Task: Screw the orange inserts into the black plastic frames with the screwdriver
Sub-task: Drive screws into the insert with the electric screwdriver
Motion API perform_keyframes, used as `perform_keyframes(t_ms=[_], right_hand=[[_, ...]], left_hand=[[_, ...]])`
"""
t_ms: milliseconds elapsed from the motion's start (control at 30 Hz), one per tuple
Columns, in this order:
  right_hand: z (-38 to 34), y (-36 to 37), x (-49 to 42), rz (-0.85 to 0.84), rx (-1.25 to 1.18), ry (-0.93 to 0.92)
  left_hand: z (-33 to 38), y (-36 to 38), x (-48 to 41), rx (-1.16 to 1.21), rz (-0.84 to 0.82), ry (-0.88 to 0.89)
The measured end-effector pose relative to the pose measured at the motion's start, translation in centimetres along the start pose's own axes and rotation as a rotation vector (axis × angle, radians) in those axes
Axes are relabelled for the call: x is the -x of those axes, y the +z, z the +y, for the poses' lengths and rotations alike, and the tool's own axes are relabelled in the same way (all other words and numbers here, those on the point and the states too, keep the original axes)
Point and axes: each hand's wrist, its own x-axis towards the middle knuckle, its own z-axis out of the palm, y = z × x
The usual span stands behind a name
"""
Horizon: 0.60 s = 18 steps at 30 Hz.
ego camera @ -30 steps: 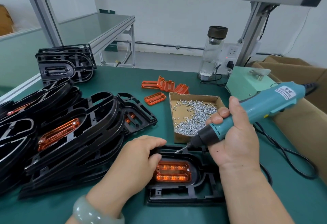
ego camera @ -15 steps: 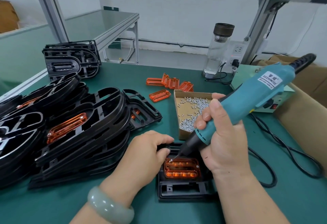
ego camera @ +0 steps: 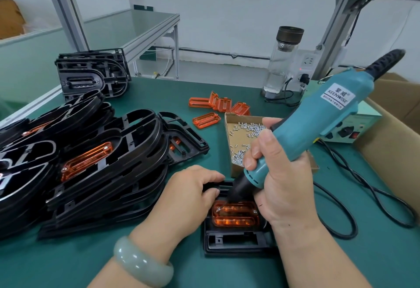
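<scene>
The frame (ego camera: 236, 243) lies flat on the table (ego camera: 91, 269) at 6 o'clock, but both hands cover its far half, so only the near end and the insert (ego camera: 235, 216) seated in it show clearly. The left hand (ego camera: 188, 194) grips the frame's 10 o'clock edge with curled fingers; its thumb is out of sight. The right hand (ego camera: 281, 187) is wrapped round the screwdriver (ego camera: 318, 124), whose black nose comes down on the insert's 10 o'clock corner. The bit and the screw under it are too small and blurred to tell apart. A screw head shows at the insert's 2 o'clock corner. The right hand and the tool hide the near right part of the screw box (ego camera: 228, 142) at 12 o'clock from the frame. The stack (ego camera: 102, 151) of frames at 9 o'clock is cut off by the left edge. Spare inserts (ego camera: 218, 104) lie beyond the box at 11 o'clock. A second ago the tip hung over the frame's far edge, off the insert. Half a second ago it had reached this corner, and since then the tool has tipped steeper and its nose sits lower. The left hand keeps the same hold.
</scene>
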Motion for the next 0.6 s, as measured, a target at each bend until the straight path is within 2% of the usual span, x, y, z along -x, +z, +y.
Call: perform_keyframes(t_ms=[200, 467, 600], right_hand=[[0.1, 0.2, 0.2, -0.099, 0.016, 0.007], [0.2, 1.7, -0.3, -0.496, 0.043, 0.053], [0.5, 2.2, -0.6, -0.530, 0.075, 0.085]], left_hand=[[0.2, -0.1, 0.0, 0.015, -0.017, -0.021], [0.8, -0.9, 0.1, 0.087, -0.068, -0.024], [1.2, -1.0, 0.2, 0.078, -0.052, -0.044]])
